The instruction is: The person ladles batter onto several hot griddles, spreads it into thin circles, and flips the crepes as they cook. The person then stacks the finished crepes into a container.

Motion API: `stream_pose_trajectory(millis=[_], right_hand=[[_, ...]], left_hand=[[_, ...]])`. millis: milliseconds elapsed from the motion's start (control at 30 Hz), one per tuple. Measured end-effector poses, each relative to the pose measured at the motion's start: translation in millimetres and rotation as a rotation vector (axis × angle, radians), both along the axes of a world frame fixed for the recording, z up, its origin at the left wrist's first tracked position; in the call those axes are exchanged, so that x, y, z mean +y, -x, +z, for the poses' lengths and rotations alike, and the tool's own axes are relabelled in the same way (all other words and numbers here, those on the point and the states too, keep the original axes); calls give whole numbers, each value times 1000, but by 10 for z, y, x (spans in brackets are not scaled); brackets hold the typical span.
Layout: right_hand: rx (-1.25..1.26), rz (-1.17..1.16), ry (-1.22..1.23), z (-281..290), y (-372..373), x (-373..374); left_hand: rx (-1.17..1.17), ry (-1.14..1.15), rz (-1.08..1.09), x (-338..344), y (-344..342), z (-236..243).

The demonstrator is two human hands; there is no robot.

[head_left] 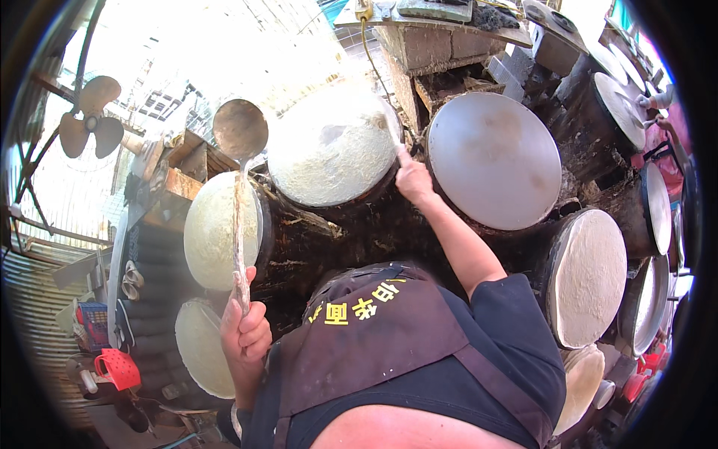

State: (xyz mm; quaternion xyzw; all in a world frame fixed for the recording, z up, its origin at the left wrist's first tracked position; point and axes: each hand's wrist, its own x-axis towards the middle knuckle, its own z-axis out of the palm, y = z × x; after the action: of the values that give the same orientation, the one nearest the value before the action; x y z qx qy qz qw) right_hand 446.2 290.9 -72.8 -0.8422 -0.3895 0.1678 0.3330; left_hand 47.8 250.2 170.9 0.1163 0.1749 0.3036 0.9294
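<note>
My left hand point(246, 329) is closed round the handle of a long-handled ladle point(239, 129), whose round bowl points away from me. The ladle stands over the pale batter on the left round griddle point(218, 232). My right arm reaches forward, and my right hand point(413, 180) grips a thin pale scraper point(393, 127). That scraper lies at the right rim of the far middle griddle point(329, 153), which a bumpy pale sheet of batter covers. Glare hides part of the sheet. Just right of my right hand is a bare grey griddle point(495, 161).
More coated griddles sit at the near left point(203, 348) and right point(588, 278). Far right, another person's hand point(660, 101) is beside a griddle point(621, 112). A fan point(91, 123) hangs at the left above a red basket point(118, 368). Bricks point(430, 46) stand behind the griddles.
</note>
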Motion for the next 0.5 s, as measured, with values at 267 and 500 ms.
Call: stream_pose_trajectory(millis=[267,500], right_hand=[[-16,135,-126,170,154,178],[-69,157,16,58,572,170]], left_hand=[[-59,50,23,-58,-18,16],[-51,30,50,-121,-5,3]])
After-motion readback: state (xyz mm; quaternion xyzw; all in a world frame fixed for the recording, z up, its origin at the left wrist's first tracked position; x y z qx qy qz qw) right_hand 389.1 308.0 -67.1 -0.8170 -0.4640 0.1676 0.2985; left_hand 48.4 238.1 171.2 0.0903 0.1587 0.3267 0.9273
